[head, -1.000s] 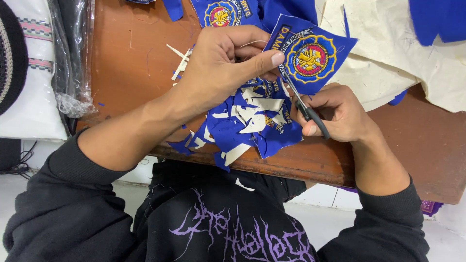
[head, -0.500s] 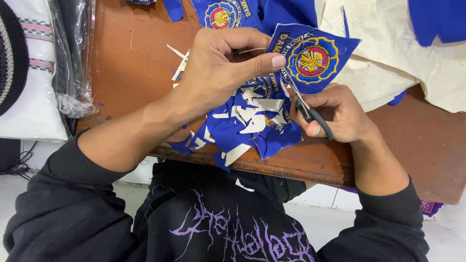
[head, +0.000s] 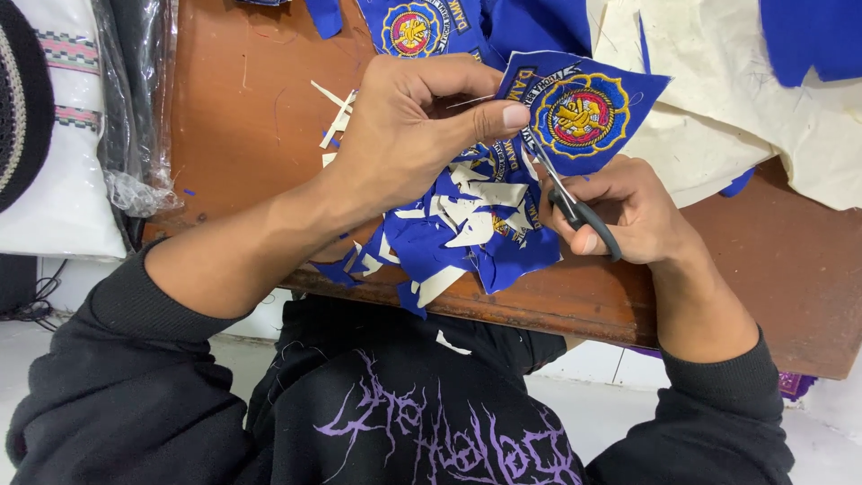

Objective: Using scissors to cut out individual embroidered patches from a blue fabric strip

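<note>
Since the earlier frame the patch is tilting slightly further clockwise. At nine o'clock, crinkled clear plastic wrap (head: 135, 117) is lying on the brown wooden desk (head: 242, 117). The left hand (head: 404, 126) is pinching the blue embroidered cloth patch (head: 584, 112) at one o'clock. Below, blue and white fabric scraps (head: 458, 224) are piling up. The right hand (head: 620, 211) is gripping black-handled scissors (head: 570, 202), cutting the patch edge.

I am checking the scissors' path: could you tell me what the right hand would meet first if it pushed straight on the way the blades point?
Most likely the blue patch: the right hand aims the scissors up-left, blades already at its lower-left edge, beside the left hand thumb.
</note>
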